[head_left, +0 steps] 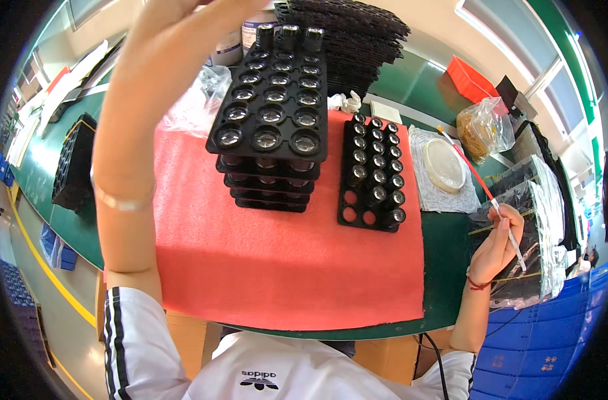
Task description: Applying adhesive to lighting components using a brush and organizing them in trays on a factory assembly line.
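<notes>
Progress: the narrow black tray (372, 175) on the red mat (277, 260) is mostly filled with small dark lens barrels; three sockets in its near row look empty, so filling seems nearly done, with only those left.
Stack: a pile of wider black trays (271, 110) stands left of the narrow tray, its top layer holding glass lenses in nearly every socket.
Right hand (501, 243): off the mat at the right, curled loosely, thumb and fingers pinching a thin red-and-white stick (481, 183) that slants far-left toward a round white dish (443, 165).
Left hand (177, 17): raised high at the far left, mostly cut off by the top edge; whether it is spread or closed cannot be told, and nothing shows in it.
</notes>
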Demonstrator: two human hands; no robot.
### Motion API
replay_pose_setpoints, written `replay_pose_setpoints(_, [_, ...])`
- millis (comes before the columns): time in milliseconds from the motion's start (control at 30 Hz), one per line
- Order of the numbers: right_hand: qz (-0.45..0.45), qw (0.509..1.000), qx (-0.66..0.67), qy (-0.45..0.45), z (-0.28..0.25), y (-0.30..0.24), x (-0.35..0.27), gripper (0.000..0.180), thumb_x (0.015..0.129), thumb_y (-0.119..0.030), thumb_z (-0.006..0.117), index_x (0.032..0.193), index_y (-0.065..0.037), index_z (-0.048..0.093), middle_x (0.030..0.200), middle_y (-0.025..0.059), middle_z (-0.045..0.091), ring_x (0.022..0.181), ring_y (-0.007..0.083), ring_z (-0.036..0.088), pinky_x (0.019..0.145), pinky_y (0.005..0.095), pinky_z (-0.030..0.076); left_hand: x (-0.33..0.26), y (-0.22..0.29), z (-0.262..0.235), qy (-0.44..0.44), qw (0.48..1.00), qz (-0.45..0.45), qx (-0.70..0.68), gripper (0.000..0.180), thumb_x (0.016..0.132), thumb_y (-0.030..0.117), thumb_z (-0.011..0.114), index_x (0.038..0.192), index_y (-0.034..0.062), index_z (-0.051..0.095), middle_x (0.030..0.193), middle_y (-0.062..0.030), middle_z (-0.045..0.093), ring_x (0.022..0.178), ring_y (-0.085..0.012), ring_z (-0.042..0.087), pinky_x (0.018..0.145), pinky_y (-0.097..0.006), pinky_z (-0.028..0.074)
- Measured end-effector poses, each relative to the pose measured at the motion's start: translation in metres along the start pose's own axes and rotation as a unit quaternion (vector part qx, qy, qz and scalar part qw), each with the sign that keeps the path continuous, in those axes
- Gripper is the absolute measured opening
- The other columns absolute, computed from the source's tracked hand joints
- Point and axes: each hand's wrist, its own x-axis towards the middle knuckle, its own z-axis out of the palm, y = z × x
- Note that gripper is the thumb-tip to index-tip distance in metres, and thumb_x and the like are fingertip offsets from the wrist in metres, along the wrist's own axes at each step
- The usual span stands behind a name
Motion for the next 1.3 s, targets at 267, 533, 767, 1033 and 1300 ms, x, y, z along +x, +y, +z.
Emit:
replay_pose_setpoints(267, [0.027,0.999,0.027,0.022,0.004,0.004,-0.002,0.019,0.091,-0.011,0.041,0.096,0.003,0.052,0.095,0.0101,0.052,0.080,0.0152,0.047,0.073,0.0277,0.038,-0.088,0.015,0.070,-0.238,0.856,0.333,-0.318,0.023,0.080,0.017,0.056,0.076,-0.0042,0.063,0.080,-0.0169,0.062,0.056,-0.0243,0.058,0.048,-0.025,0.046])
replay_pose_setpoints(533, [0.034,0.998,0.040,0.019,0.001,0.000,-0.001,0.018,0.091,-0.013,0.042,0.097,0.002,0.051,0.095,0.0109,0.051,0.079,0.0149,0.048,0.070,0.0273,0.038,-0.096,0.008,0.084,-0.210,0.865,0.309,-0.335,0.022,0.079,0.016,0.056,0.075,-0.0046,0.061,0.078,-0.0167,0.060,0.055,-0.0245,0.057,0.047,-0.026,0.045])
replay_pose_setpoints(767, [0.023,0.998,0.052,0.014,0.000,-0.001,-0.001,0.021,0.092,-0.015,0.042,0.099,0.002,0.050,0.095,0.0119,0.051,0.079,0.0154,0.048,0.069,0.0277,0.038,-0.098,0.007,0.082,-0.162,0.876,0.305,-0.338,0.021,0.078,0.015,0.056,0.074,-0.0049,0.060,0.076,-0.0164,0.058,0.054,-0.0247,0.056,0.047,-0.027,0.045])
replay_pose_setpoints(1033, [0.028,0.998,0.042,0.025,-0.004,-0.005,-0.001,0.023,0.092,-0.017,0.042,0.101,0.002,0.050,0.097,0.0120,0.051,0.079,0.0159,0.048,0.070,0.0277,0.039,-0.099,0.010,0.091,-0.096,0.876,0.307,-0.359,0.020,0.077,0.014,0.056,0.073,-0.0054,0.058,0.074,-0.0162,0.056,0.053,-0.0249,0.055,0.046,-0.028,0.044])
replay_pose_setpoints(1300, [0.039,0.998,0.041,0.023,-0.003,0.000,-0.003,0.022,0.092,-0.017,0.042,0.100,0.002,0.050,0.097,0.0115,0.050,0.079,0.0155,0.047,0.070,0.0283,0.038,-0.101,0.008,0.093,-0.046,0.878,0.307,-0.364,0.019,0.076,0.013,0.055,0.071,-0.0058,0.057,0.072,-0.0159,0.054,0.051,-0.0251,0.054,0.045,-0.029,0.043])
